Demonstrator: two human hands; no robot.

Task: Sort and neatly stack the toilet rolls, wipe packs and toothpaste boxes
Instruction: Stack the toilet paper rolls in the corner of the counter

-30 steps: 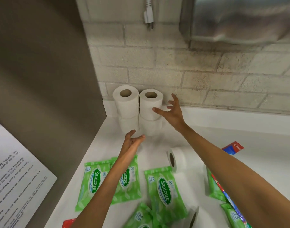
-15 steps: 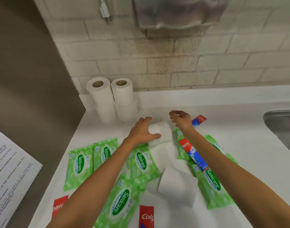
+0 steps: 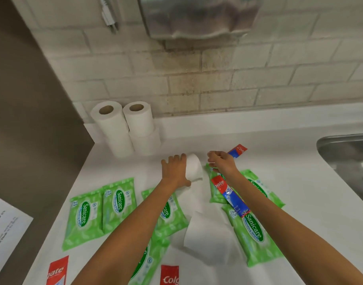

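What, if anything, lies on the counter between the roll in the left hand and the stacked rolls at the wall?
Nothing visible. The left hand grips the loose roll, and only bare white counter lies between it and the stacked rolls. The wipe packs lie nearer the person, off that path.

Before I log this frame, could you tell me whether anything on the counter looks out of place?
Yes. Two rolls lie tipped among the wipe packs: one under the left hand, one nearer, away from the stack in the corner. A toothpaste box lies slantwise across packs.
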